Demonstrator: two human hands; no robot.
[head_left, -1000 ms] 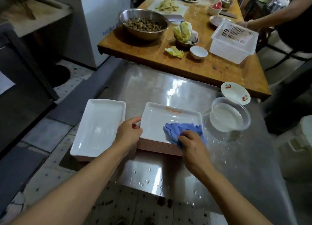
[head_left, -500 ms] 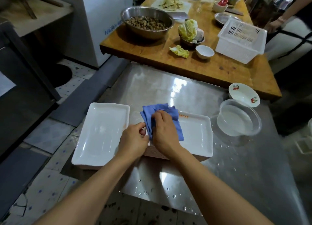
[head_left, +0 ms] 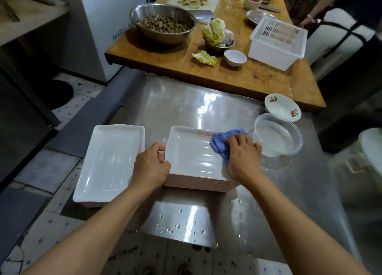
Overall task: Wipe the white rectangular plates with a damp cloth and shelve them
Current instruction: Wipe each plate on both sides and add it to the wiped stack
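The right hand (head_left: 242,156) presses a crumpled blue cloth (head_left: 224,143) onto the far right corner of the top white rectangular plate (head_left: 190,157), fingers curled around it. The left hand (head_left: 149,167) pinches that plate's left rim. The stack's right edge is hidden under the hand. A second plate stack (head_left: 109,163) overhangs the steel table (head_left: 186,101), whose far half lies bare.

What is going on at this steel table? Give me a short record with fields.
Activity: wiping the top white plate of a stack
Right hand: presses a blue cloth on the plate's far right corner
Left hand: grips the plate's left rim
Second stack: white plates to the left, untouched
Water: clear tub right of the plate
Surface: steel table, with droplets
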